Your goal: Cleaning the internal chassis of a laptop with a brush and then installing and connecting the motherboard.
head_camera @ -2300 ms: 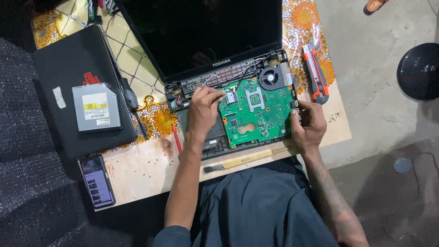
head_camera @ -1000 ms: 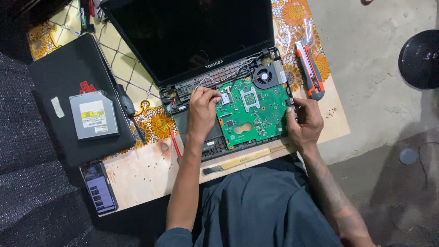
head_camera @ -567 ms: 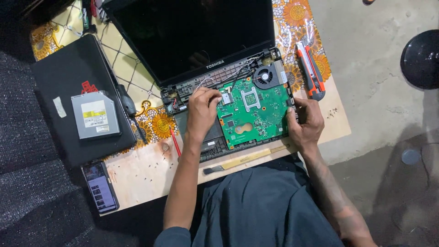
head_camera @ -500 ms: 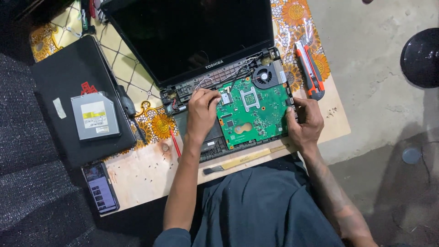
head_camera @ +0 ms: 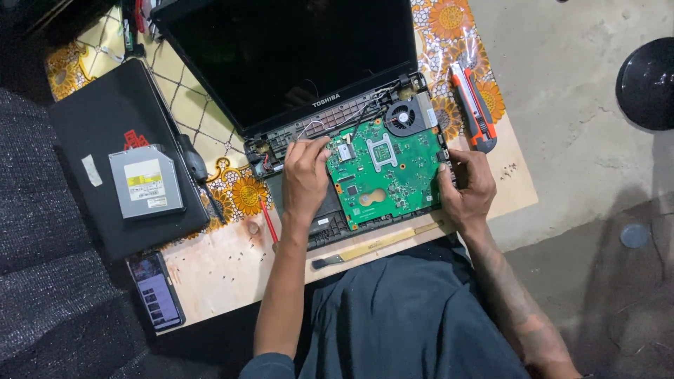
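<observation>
An opened black laptop (head_camera: pixel 295 63) lies on a low table, its green circuit board (head_camera: pixel 385 172) bared in the base with a round fan (head_camera: pixel 403 114) at its far right corner. My left hand (head_camera: pixel 304 174) grips the board's left edge, fingertips by the thin wires near the hinge. My right hand (head_camera: pixel 465 188) grips the board's right edge. The board sits slightly tilted in the base.
A closed black laptop (head_camera: pixel 105 112) with a grey optical drive (head_camera: pixel 146 182) on it lies at left. A phone (head_camera: pixel 157 290), a red screwdriver (head_camera: pixel 268 222), a brush (head_camera: pixel 375 246) and an orange utility knife (head_camera: pixel 474 107) lie on the flowered table cover (head_camera: pixel 232 267). A black round object (head_camera: pixel 648 83) stands on the concrete floor.
The view has shifted slightly; both hands stay on the board's edges with only small finger movements.
</observation>
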